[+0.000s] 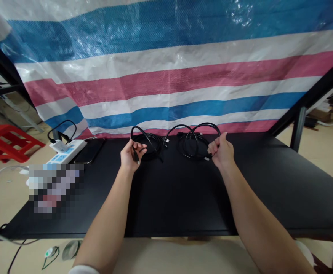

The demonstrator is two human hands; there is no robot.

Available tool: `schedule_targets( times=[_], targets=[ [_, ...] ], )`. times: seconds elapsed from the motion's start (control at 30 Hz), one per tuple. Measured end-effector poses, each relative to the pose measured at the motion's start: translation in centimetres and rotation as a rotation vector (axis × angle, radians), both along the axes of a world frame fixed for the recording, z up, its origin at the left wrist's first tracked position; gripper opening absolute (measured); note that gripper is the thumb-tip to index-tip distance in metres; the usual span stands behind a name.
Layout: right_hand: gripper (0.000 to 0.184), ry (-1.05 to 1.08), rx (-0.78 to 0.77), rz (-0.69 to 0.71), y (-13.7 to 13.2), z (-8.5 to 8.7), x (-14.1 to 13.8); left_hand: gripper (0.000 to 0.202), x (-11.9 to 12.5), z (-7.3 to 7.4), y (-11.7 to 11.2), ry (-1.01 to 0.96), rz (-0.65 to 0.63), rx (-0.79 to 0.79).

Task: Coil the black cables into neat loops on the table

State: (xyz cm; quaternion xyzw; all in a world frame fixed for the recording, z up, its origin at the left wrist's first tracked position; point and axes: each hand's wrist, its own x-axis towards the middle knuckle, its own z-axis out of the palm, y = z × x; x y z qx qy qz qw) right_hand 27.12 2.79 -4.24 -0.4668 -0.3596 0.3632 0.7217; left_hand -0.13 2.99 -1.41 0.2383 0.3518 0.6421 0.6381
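Note:
Two loose coils of black cable lie side by side at the back of the black table. My left hand (130, 156) is closed around a length of black cable (146, 134) at the left coil; a dark piece, perhaps its plug, shows against the palm. On the right, my right hand (223, 151) is closed in a fist on the black cable (205, 125) that arches up from the right coil. A strand bows across between the two coils. Small pale-tipped ends or tags show beside them, too small to make out.
A white power strip (72, 149) with a plugged-in adapter stands at the table's (180, 198) left, beside a dark phone (90, 151). In front of it lies a blurred-out item. A striped plastic sheet (166, 83) hangs behind, between black frame posts. A red stool (12, 142) stands on the floor at left.

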Motion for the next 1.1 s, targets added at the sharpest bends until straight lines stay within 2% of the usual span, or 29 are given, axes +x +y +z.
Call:
schedule_targets(
  times=[0.1,0.27,0.33,0.4,0.5,0.57,0.67,0.73,0.93,1.0,1.1],
  targets=[
    [0.058,-0.122,-0.057,-0.019,-0.2,-0.1,-1.1,0.04,0.9,-0.5,-0.1,0.016,-0.069,0.0],
    [0.053,-0.509,-0.208,-0.107,-1.0,-0.3,-2.4,0.04,1.7,-0.9,-0.2,0.058,-0.118,0.017],
    [0.045,-0.598,-0.243,-0.164,-1.2,-0.2,-2.5,0.04,1.7,-1.0,-0.3,0.068,-0.121,0.016],
    [0.032,-0.598,-0.226,-0.231,-1.2,-0.2,-2.5,0.04,1.6,-1.0,-0.2,0.069,-0.116,0.012],
    [0.027,-0.438,-0.158,-0.267,-0.9,0.1,-2.2,0.042,1.6,-1.1,-0.1,0.057,-0.106,0.0],
    [0.028,-0.234,-0.079,-0.176,-0.9,0.3,-2.2,0.043,1.9,-1.3,-0.1,0.049,-0.105,0.001],
    [0.027,0.065,-0.001,0.091,-1.1,0.7,-2.7,0.041,2.8,-1.7,-0.3,0.034,-0.114,0.006],
    [0.026,0.183,-0.013,0.256,-1.4,0.9,-3.4,0.04,3.7,-2.0,-0.7,0.018,-0.138,-0.006],
    [0.03,0.293,-0.047,0.586,-2.2,0.8,-5.3,0.04,5.8,-2.6,-2.0,-0.041,-0.28,-0.079],
    [0.033,0.291,-0.044,0.642,-2.2,0.6,-5.6,0.04,6.1,-2.5,-2.2,-0.045,-0.264,-0.086],
    [0.048,0.288,-0.052,0.638,-2.0,0.3,-5.7,0.035,6.1,-2.1,-2.2,0.001,-0.16,-0.109]
  ],
)
